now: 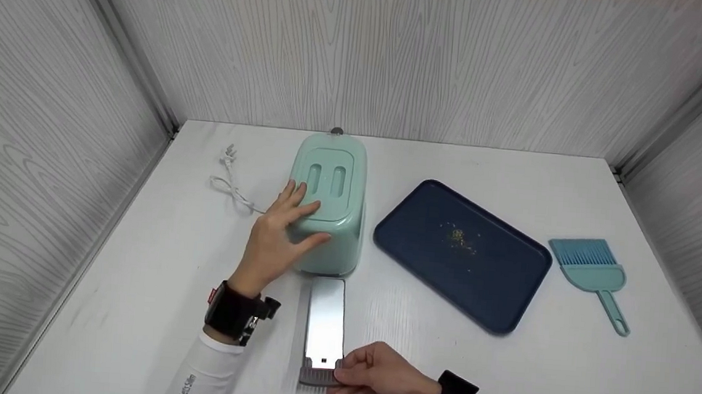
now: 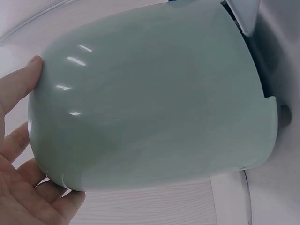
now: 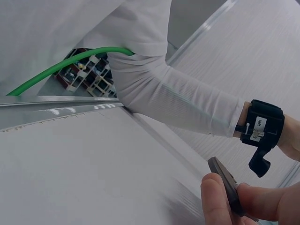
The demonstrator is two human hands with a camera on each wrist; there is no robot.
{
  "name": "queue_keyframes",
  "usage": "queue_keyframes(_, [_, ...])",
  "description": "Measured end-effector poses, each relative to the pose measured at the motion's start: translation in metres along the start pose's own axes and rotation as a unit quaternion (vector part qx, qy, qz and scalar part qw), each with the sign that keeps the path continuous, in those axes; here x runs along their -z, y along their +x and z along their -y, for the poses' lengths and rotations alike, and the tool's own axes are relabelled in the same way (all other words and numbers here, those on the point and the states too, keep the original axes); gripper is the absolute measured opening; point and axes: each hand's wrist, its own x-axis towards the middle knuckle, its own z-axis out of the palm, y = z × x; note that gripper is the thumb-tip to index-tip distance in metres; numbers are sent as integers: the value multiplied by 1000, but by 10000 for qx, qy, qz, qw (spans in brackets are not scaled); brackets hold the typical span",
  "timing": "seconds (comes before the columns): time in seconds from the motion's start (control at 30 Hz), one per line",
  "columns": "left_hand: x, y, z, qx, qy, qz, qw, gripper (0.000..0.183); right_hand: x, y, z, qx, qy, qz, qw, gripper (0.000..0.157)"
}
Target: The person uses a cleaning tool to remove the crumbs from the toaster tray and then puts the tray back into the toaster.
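A mint-green toaster [image 1: 323,244] with a two-grooved lid [image 1: 324,198] stands on the white table. My left hand [image 1: 274,235] rests on its near end, fingers spread over the top edge and thumb on the front; the left wrist view shows the fingertips [image 2: 72,201] touching the glossy shell. Below the toaster lies a long, shiny metal crumb tray [image 1: 326,319] with a grey end handle [image 1: 318,377]. My right hand [image 1: 385,375] pinches that handle between thumb and fingers. Whether the tray's far tip is still inside the toaster, I cannot tell.
Right of the toaster lies a dark blue tray [image 1: 493,281] with crumbs [image 1: 459,237] in its middle. Farther right is a teal hand brush [image 1: 592,276]. The white power cord [image 1: 231,182] lies left of the toaster. Panels wall the table at back and sides.
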Motion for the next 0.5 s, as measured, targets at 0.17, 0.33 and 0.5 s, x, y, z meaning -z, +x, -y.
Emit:
queue_keyframes(0.17, [0, 0, -1, 3, -34, -23, 10000, 63, -4, 5, 0, 65, -94, -143, 9998, 17])
queue_keyframes(0.33, [0, 0, 0, -18, -18, -16, 10000, 63, -7, 8, -1, 78, -95, -327, 9994, 14])
queue_keyframes(0.5, [0, 0, 0, 11, -23, 2, 10000, 63, -8, 8, 0, 33, -87, -347, 9994, 16])
